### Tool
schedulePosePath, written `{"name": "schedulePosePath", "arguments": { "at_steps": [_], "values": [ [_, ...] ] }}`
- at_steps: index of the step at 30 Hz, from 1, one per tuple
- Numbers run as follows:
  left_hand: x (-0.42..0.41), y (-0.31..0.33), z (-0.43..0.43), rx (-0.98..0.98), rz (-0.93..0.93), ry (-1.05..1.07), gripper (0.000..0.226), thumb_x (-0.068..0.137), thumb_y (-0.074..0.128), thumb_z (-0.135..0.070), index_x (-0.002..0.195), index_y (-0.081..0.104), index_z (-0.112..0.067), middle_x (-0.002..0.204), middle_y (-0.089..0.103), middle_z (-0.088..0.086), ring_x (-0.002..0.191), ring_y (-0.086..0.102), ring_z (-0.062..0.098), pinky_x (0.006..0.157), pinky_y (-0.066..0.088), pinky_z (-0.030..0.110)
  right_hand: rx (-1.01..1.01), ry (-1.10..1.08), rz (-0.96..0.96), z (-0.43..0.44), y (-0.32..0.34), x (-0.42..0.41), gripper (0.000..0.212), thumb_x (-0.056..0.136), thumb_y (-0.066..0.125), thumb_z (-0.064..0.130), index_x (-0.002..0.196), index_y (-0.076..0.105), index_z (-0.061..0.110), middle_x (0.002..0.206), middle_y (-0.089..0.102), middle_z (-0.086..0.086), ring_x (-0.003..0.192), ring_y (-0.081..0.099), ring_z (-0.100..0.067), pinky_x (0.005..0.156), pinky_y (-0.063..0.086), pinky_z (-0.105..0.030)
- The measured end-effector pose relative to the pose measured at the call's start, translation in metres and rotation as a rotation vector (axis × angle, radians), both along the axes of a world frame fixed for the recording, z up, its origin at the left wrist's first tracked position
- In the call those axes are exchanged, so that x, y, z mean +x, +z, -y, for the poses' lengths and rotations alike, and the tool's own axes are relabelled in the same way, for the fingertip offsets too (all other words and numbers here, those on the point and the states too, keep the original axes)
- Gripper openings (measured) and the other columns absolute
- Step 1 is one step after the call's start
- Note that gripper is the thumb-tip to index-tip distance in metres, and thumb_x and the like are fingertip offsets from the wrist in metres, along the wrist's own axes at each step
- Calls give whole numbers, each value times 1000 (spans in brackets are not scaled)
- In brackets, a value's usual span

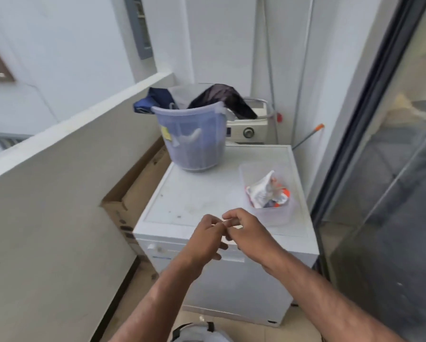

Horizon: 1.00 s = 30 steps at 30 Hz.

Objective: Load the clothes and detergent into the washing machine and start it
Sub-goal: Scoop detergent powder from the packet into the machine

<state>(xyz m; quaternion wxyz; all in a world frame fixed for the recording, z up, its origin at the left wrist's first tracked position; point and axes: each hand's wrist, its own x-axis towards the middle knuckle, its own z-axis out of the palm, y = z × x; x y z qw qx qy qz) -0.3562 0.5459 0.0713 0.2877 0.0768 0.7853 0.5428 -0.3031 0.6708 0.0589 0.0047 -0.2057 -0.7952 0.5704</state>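
A translucent blue bucket (194,139) full of dark clothes (222,99) stands at the back of a white appliance top (194,198). A clear plastic tub (268,213) holding a crumpled white and orange detergent packet (266,191) sits at the right side of that top. Behind the bucket I see a second white machine with a round knob (248,132). My left hand (207,240) and my right hand (246,233) meet over the front edge of the white appliance, fingertips touching each other. Neither hand holds anything that I can make out.
A low beige parapet wall (59,193) runs along the left, with flattened cardboard (133,198) wedged between it and the appliance. A glass sliding door (392,193) closes off the right. A rod with an orange tip (308,135) leans in the back corner.
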Motion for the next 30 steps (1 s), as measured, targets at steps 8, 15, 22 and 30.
{"name": "schedulePosePath", "arguments": {
  "at_steps": [8, 15, 22, 30],
  "values": [
    [-17, 0, -121, 9, 5, -199, 18, 98, 52, -20, 109, 54, -6, 104, 64, 11, 87, 64, 24, 73, 51, 35, 165, -235, -24, -122, -8, 6, 24, 97, 59, 21, 117, 66, 32, 110, 70, 10, 103, 67, -16, 75, 48, -28],
    [-56, -19, -180, -59, -8, -229, 10, 87, 52, -9, 95, 58, -11, 87, 54, 11, 77, 49, 24, 67, 44, 32, 528, -246, 174, -183, -24, -24, 37, 96, 53, 34, 130, 61, 44, 127, 57, -2, 118, 59, -26, 95, 52, -39],
    [-101, -46, -219, -292, -6, -119, 46, 89, 55, -28, 126, 35, -9, 126, 60, 15, 100, 67, 35, 44, 53, 26, 859, -124, 342, -198, -45, -67, 54, 97, 53, 29, 150, 42, 35, 139, 49, -9, 127, 51, -31, 86, 43, -41],
    [-120, -67, -244, -211, 184, -58, 92, 76, 65, -53, 148, 32, -7, 130, 60, 13, 108, 65, 32, 70, 55, 35, 1010, -153, 357, -200, -59, -90, 42, 97, 55, 30, 138, 48, 26, 130, 54, -6, 121, 55, -28, 74, 40, -38]
  ]
}}
